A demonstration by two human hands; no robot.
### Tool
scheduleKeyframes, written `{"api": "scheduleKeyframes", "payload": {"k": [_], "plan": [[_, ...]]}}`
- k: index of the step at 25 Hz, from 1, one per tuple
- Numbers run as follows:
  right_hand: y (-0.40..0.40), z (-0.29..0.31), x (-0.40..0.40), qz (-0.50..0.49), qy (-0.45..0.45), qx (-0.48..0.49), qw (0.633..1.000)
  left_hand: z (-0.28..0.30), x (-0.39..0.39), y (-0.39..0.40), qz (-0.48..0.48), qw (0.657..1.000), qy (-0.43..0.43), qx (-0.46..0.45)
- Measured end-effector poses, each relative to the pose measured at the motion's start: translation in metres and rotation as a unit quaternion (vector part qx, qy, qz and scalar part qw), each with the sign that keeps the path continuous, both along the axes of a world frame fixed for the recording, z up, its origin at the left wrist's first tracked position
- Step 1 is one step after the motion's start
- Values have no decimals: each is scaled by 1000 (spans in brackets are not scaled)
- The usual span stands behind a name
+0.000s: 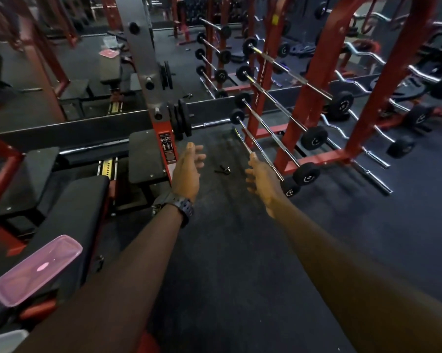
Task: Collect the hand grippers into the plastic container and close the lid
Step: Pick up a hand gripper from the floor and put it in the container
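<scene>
Both hands open above hand gripper (222,170).

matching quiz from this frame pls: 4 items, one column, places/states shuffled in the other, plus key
1. pink lid
2. hand gripper
3. left hand
4. barbells

A. lies on the floor between both hands
B. held on the red rack
C. rests on the black bench
D. open, watch on its wrist

Pairs: 1-C, 2-A, 3-D, 4-B. The right hand is open too.
</scene>
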State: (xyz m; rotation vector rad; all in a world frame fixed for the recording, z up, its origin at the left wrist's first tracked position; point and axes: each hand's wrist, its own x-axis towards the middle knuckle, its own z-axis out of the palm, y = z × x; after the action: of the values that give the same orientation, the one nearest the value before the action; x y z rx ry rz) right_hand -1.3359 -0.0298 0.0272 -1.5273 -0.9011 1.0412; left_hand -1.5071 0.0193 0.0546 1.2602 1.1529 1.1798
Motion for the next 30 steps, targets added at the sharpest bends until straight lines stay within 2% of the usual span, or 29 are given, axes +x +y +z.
{"api": "scheduleKeyframes", "payload": {"k": [4, 8, 14, 21, 30], "plan": [[20, -13, 21, 2, -3, -7, 1000, -12, 24, 23, -8, 1000, -6, -4], [80, -29, 43, 10, -12, -21, 1000, -29, 48, 78, -8, 1000, 13, -7], [197, -54, 66, -7, -26, -68, 997, -63, 82, 209, -25, 999, -1, -43], [339, -55, 112, -10, -9, -90, 996, -72, 126, 356, -51, 995, 9, -86], [560, -152, 220, -2, -2, -165, 986, -144, 223, 560, -8, 987, 36, -155]]}}
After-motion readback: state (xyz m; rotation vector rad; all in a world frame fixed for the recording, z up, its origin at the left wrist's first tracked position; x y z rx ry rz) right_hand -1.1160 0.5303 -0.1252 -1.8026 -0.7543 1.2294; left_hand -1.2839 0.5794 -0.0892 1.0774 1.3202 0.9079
